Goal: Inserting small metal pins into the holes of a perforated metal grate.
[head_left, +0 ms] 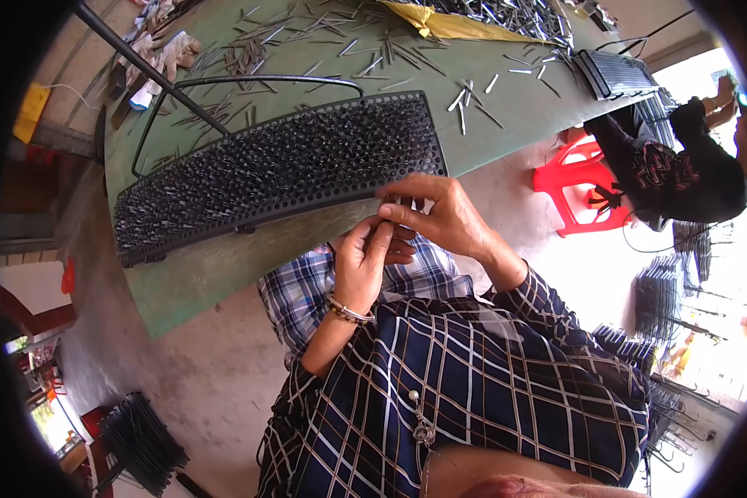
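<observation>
My left hand (361,264) and my right hand (441,217) meet just in front of the table edge, fingertips pinched close together. Whatever lies between the fingers is hidden or too small to make out. Right behind them is a long black perforated rack (353,197), tilted on the table, with a thin wire handle (266,79). Dark slender metal pins (299,149) stand densely in its holes. The fingers of my right hand are by the rack's right front edge; I cannot tell whether they touch it.
The green table (191,295) carries scattered loose metal pins (465,104) and a heap on yellow sheeting (465,29). Work gloves (174,56) lie at the far left. To the right are a red plastic stool (577,178), a person in dark clothing (681,170) and another rack (618,73).
</observation>
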Demonstrator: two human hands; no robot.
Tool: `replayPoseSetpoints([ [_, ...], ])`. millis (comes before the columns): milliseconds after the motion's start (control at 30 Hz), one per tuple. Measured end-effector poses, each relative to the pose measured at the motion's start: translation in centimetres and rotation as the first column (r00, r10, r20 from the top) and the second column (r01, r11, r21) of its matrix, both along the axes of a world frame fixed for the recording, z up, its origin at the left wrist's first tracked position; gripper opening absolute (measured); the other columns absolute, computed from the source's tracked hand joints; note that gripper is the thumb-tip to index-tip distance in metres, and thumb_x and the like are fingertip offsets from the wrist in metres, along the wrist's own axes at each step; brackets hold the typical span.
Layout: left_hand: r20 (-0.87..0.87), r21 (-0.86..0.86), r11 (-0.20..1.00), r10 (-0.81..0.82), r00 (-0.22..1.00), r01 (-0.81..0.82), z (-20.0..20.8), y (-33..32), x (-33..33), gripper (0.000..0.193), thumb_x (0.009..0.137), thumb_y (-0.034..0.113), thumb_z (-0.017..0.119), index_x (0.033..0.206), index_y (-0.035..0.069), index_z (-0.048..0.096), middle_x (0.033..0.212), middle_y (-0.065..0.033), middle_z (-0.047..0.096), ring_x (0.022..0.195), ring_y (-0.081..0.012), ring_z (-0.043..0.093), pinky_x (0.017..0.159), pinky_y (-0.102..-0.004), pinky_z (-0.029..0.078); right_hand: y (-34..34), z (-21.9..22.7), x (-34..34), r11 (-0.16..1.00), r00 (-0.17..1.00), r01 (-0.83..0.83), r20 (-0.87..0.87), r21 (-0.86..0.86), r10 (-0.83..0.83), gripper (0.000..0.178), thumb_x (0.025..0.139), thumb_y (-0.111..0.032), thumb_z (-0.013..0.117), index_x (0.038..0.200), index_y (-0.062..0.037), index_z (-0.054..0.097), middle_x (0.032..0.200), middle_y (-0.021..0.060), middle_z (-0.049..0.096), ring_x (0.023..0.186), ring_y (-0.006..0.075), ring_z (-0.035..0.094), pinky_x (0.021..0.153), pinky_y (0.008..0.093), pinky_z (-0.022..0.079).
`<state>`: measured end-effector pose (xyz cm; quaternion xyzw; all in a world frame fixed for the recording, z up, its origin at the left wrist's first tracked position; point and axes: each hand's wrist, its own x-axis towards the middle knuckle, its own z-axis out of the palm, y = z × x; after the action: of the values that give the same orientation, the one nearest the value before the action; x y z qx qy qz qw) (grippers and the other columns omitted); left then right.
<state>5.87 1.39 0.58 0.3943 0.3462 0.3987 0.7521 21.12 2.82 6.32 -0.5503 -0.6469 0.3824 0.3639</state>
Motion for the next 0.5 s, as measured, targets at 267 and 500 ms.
replayPoseSetpoints([
  [267, -0.012, 0.000, 1.000, -0.022, 1.000, 0.022, -0.1, -0.1, 1.0, 0.027, 0.093, 0.021, 0.046, 0.111, 0.000, 0.050, 0.096, -0.0093, 0.062, 0.079, -0.0140, 0.062, 0.063, -0.0226, 0.052, 1.3, 0.0, 3.0, 0.978, 0.975, 0.205, -0.095, 0.020, -0.203, 0.016, 0.083, -0.011, 0.062, 0.095, -0.0004, 0.064, 0.084, 0.0057, 0.065, 0.079, 0.0073, 0.058, 0.070, 0.0232, 0.046],
  [500, -0.053, 0.006, 0.995, -0.103, 0.993, 0.103, -1.1, -0.5, 0.4, 0.025, 0.093, 0.019, 0.046, 0.111, 0.003, 0.051, 0.094, -0.0056, 0.061, 0.078, -0.0106, 0.060, 0.064, -0.0211, 0.049, 3.0, -0.5, 3.9, 0.965, 0.981, 0.115, 0.127, 0.234, -0.148, 0.020, 0.080, -0.008, 0.062, 0.099, -0.0009, 0.063, 0.088, 0.0095, 0.065, 0.079, 0.0141, 0.061, 0.070, 0.0260, 0.047],
])
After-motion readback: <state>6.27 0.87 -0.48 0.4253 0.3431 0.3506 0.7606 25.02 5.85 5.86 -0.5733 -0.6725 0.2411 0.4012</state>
